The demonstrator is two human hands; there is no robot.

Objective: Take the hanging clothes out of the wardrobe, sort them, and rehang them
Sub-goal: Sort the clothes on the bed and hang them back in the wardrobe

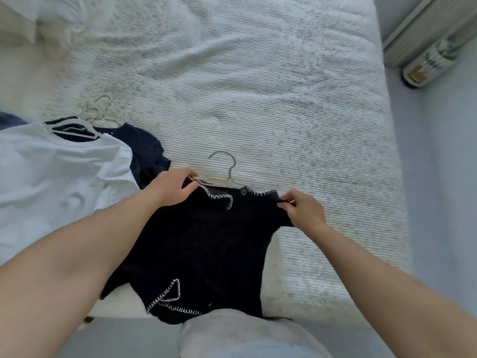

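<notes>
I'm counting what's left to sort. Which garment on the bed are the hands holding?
The black top with white whipstitch trim, on a metal hanger: the left hand and right hand pinch its shoulders. The white T-shirt and navy garment lie untouched.

White textured bedspread [258, 86] covers bed; pillows [33, 19] top left; cylindrical bottle [428, 64] on floor right.

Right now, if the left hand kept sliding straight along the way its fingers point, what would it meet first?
Probably the hanger: the left hand pinches the black top's collar, fingers pointing right toward its wire neck. Depth is unclear.
</notes>
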